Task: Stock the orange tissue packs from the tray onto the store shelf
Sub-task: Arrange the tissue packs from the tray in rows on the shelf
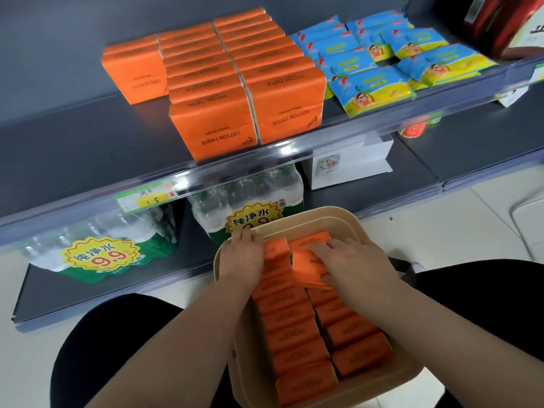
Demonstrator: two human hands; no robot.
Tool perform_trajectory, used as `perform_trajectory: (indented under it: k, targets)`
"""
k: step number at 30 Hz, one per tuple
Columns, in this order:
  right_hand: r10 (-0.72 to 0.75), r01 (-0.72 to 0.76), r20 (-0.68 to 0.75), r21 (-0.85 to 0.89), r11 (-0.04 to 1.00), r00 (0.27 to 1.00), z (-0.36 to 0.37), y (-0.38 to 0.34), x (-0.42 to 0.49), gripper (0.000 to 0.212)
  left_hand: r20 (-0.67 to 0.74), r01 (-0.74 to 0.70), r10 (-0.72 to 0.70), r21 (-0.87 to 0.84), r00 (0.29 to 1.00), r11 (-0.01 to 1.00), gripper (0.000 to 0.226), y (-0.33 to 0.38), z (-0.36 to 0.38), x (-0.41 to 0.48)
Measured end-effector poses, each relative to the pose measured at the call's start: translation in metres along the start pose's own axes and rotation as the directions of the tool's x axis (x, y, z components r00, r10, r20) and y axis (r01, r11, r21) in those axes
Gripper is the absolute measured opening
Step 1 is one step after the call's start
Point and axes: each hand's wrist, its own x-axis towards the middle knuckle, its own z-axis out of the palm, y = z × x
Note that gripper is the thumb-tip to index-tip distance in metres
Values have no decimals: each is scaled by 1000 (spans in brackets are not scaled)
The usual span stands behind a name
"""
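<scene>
A tan tray [318, 219] rests on my lap and holds two rows of orange tissue packs [294, 343] standing on edge. My left hand [244, 254] lies at the far left end of the tray, fingers curled over the left row's end pack. My right hand [350, 260] grips a tilted orange tissue pack [306, 265] at the far end of the right row. On the dark shelf [73, 136] above, three rows of orange tissue packs [212, 125] stand, the front ones near the shelf edge.
Blue and yellow packets [379, 86] lie to the right of the orange rows. The shelf's left part is bare. Below, wrapped water-bottle packs [103, 254] with 9.9 labels and a white box [350, 163] sit on the lower shelf. A price tag [144, 198] hangs on the shelf rail.
</scene>
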Motion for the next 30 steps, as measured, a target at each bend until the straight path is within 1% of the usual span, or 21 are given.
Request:
perform_trajectory:
  k: [3,6,9,12,16,18,20,22,25,27,30]
  targets:
    - [10,-10,20,-5,1000,1000,-2,1,1,40,70,63,-57,-89,996,994,41,2,-2,-1]
    - [37,-37,28,-20,999,999,-8,3,4,40,72,122,-113,-125,991,985,37,1,-7,-9]
    - [46,-46,25,-7,999,999,-12,2,9,41,51,111,-106,-108,993,988,37,-5,-18,-24]
    - [27,-27,3,-5,1000,1000,-21,-4,9,46,-1,75,-76,-121,997,990,30,-16,-39,-43]
    - [4,-5,-87,-13,1000,996,-46,-19,8,47,-130,60,-95,-247,987,967,27,-43,-85,-67]
    - [4,-4,-138,3,1000,990,-67,-29,11,45,-181,70,-131,-310,975,948,27,-58,-113,-78]
    - [8,-4,-206,21,1000,979,-91,-41,17,46,-237,84,-185,-379,954,922,31,-73,-143,-87]
    - [8,-5,-302,10,1000,953,-118,-51,24,50,-285,96,-239,-437,928,894,33,-89,-173,-94]
    - [-7,10,-420,4,1000,907,-156,-62,38,54,-344,120,-296,-451,891,884,38,-113,-210,-92]
    - [-15,32,-457,29,999,889,-178,-67,53,54,-360,145,-326,-447,874,883,37,-128,-227,-84]
    - [-8,28,-476,34,999,880,-203,-68,80,54,-322,191,-363,-459,875,868,33,-149,-241,-65]
